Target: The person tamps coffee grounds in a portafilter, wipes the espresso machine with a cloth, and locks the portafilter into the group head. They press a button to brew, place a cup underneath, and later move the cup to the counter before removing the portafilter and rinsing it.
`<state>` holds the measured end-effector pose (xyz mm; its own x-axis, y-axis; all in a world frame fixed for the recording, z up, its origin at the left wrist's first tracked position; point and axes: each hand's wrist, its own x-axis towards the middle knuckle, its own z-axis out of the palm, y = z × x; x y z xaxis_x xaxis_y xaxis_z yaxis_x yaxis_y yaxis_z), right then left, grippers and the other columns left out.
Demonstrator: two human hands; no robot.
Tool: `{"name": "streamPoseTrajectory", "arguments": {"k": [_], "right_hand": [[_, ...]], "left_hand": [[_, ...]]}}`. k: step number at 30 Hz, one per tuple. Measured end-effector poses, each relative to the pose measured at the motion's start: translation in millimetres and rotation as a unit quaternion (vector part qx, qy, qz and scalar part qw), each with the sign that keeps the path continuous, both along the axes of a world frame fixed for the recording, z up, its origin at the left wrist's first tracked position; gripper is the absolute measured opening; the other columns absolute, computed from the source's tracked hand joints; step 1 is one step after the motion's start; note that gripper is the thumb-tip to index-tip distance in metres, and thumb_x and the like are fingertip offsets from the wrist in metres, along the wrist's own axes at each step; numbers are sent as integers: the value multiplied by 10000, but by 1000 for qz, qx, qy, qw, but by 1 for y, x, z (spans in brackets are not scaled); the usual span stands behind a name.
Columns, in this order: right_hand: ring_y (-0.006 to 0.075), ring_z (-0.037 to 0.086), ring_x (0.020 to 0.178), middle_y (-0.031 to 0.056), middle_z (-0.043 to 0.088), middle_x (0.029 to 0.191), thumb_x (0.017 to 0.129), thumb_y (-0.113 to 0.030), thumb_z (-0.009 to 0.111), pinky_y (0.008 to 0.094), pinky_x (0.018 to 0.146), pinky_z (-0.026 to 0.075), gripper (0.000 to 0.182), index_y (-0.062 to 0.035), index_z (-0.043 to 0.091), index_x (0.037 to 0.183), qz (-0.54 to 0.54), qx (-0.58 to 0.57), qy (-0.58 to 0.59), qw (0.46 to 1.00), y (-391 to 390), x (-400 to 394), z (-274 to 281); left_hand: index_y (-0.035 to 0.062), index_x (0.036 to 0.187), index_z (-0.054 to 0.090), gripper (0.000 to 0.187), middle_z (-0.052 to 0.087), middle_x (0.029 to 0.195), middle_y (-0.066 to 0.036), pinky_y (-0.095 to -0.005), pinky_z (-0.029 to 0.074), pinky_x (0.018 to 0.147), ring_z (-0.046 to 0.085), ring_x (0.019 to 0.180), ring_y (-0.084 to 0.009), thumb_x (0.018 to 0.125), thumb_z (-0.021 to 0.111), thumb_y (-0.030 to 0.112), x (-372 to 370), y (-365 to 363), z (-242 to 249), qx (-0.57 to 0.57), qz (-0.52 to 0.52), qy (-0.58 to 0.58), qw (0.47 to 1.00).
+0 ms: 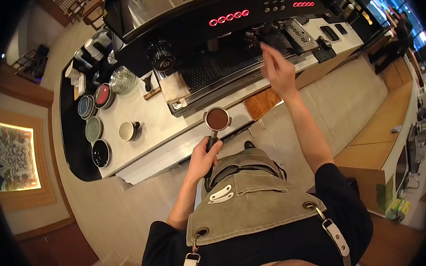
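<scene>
My left hand (pixel 204 158) is wrapped round the dark handle of a portafilter (pixel 217 130), held in front of the apron at the counter's edge. Level brown coffee grounds (pixel 217 118) fill its basket, which faces up. My right hand (pixel 279 73) reaches out to the front of the espresso machine (pixel 187 29), near its drip tray (pixel 213 64). Its fingers are stretched toward the dark area under the group heads, and I see nothing held in them. Whether the fingertips touch the machine is hard to make out.
Left on the counter are a cream cup (pixel 127 131), a black bowl (pixel 101 153), stacked saucers (pixel 87 107) and glass dishes (pixel 123 80). A folded cloth (pixel 175 88) lies at the drip tray's left end. A person (pixel 402 36) stands far right.
</scene>
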<state>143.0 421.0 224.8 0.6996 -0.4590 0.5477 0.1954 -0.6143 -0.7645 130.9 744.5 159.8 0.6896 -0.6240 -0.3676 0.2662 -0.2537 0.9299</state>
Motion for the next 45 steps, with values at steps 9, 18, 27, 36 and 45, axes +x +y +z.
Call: {"name": "streamPoseTrajectory", "arguments": {"k": [9,18,27,36,45], "right_hand": [[315,631,776,86,606,937,994,-151,544,421,674,520,466,-221,497,1452,-137,-228,-53,962,27,53,47],[212,653,751,70,662,959,1001,-139,543,356,743,520,619,-214,295,1564,-89,-180,51,978,38,50,48],[208,684,763,120,714,988,968,-160,615,343,779,532,854,-312,55,1595,6,-85,195,977,38,33,71],[290,715,887,156,721,1060,973,-172,585,368,875,520,809,-243,75,1597,97,-65,202,972,26,25,86],[261,705,956,164,715,1090,985,-160,574,358,936,515,781,-206,90,1596,150,-22,194,969,24,23,95]], "left_hand": [[28,901,541,282,515,682,11,-252,407,452,487,505,-63,976,645,280,-5,23,-8,-13,1,30,999],[38,871,516,297,501,654,15,-253,405,451,485,494,-68,973,647,285,2,36,-17,-3,8,26,1000],[42,864,518,310,506,650,13,-257,407,452,491,488,-70,969,649,303,6,29,-20,-13,32,29,999],[39,865,522,333,503,593,4,-264,406,454,501,480,-77,967,649,330,8,25,-23,0,20,21,1000],[34,880,526,333,506,630,8,-261,408,466,500,501,-74,966,650,331,6,25,-17,26,1,9,1000]]}}
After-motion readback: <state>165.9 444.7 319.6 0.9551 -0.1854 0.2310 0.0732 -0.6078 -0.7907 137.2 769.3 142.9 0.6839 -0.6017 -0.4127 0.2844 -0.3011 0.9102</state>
